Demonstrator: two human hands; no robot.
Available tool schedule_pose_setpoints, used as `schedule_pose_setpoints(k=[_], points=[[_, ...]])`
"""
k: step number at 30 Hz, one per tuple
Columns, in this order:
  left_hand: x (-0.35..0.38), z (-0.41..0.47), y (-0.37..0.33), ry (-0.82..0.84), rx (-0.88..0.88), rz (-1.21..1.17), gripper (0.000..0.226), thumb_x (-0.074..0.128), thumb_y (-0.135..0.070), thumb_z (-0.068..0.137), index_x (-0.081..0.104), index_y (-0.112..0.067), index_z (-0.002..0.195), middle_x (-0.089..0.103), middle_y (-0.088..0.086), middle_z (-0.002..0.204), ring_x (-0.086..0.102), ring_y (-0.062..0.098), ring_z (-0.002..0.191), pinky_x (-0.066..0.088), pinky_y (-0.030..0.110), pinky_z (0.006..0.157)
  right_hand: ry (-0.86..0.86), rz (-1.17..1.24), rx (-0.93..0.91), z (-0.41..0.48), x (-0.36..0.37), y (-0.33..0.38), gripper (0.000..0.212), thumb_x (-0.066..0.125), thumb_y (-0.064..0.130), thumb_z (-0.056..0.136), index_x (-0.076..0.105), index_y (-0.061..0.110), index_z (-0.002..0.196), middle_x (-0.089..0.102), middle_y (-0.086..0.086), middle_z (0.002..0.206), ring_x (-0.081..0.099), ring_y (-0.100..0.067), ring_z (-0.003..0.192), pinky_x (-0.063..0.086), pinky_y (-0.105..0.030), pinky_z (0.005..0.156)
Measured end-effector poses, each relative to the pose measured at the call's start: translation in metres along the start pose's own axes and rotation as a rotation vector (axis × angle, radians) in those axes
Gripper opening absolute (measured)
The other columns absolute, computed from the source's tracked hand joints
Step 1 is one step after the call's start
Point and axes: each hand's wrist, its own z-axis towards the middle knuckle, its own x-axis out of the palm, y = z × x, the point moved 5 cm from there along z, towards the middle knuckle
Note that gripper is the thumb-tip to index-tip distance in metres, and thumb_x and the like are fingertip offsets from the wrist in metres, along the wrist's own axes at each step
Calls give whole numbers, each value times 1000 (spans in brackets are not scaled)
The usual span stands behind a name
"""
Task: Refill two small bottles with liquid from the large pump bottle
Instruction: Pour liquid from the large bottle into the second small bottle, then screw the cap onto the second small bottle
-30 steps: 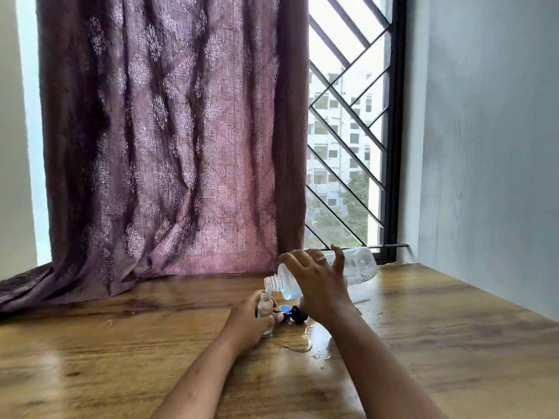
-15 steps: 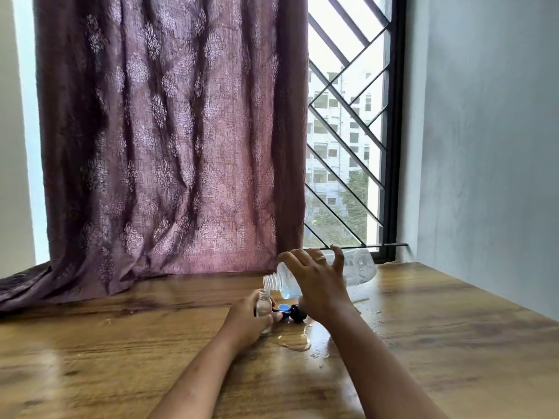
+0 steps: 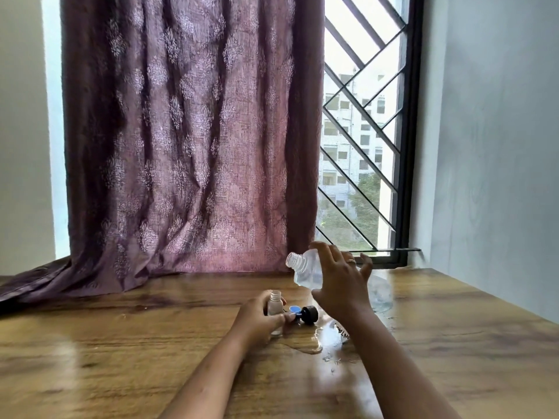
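Brown wooden table (image 3: 121, 343): puddle of clear liquid (image 3: 314, 340) near its middle. Left hand (image 3: 260, 320) grips the small clear uncapped bottle (image 3: 275, 308), upright on the table. Small blue cap (image 3: 293, 309) and black cap (image 3: 310, 315) lie just right of it. Right hand (image 3: 341, 285) grips the large clear plastic bottle (image 3: 305, 269), tilted, open neck pointing up-left, apart from the small bottle. Mauve patterned curtain (image 3: 187, 131) behind.

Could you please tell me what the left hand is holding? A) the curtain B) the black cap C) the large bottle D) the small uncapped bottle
D: the left hand grips the small uncapped bottle, upright on the table; the right hand holds the large bottle.
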Motion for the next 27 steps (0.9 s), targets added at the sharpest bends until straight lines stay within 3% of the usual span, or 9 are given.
schedule_pose_setpoints(k=[6, 10, 15, 19, 23, 27], points=[[-7, 0, -1, -42, 13, -67, 27, 77, -26, 73, 61, -21, 94, 68, -4, 81, 60, 11, 73, 48, 25, 70, -138, 124, 155, 3, -8, -15, 73, 76, 35, 64, 37, 29, 125, 54, 6, 124, 53, -22, 112, 21, -45, 99], [-11, -1, -3, -88, 16, -100, 25, 78, -23, 73, 62, -21, 92, 67, -3, 81, 58, 10, 72, 46, 21, 66, -209, 243, 246, 0, -13, -20, 79, 79, 38, 61, 37, 24, 127, 55, 2, 125, 55, -24, 111, 26, -44, 96], [-9, -2, -2, -76, 20, -89, 23, 78, -19, 73, 63, -18, 90, 66, -7, 75, 58, 6, 67, 46, 15, 63, -251, 400, 324, -1, -14, -29, 87, 82, 36, 60, 31, 30, 130, 51, -4, 126, 52, -30, 112, 39, -49, 90], [-8, 1, 2, -56, -6, -49, 27, 81, -17, 69, 65, -19, 90, 68, -6, 76, 63, 9, 72, 52, 25, 73, -279, 507, 417, -1, -12, -41, 88, 81, 36, 64, 26, 32, 133, 43, -7, 134, 46, -35, 118, 40, -53, 92], [-8, 0, 3, -52, -6, -7, 28, 80, -17, 68, 66, -19, 92, 70, -5, 80, 64, 8, 74, 50, 20, 71, -354, 332, 411, -1, -17, -39, 91, 77, 39, 68, 21, 31, 140, 34, -5, 139, 40, -34, 123, 32, -55, 95], [-8, 2, 5, -61, -16, -1, 26, 81, -18, 67, 66, -20, 88, 73, -1, 83, 69, 16, 81, 55, 33, 80, -562, 9, 328, -5, -30, -28, 80, 70, 34, 71, 29, 28, 140, 38, -5, 140, 38, -29, 127, 27, -49, 98]])
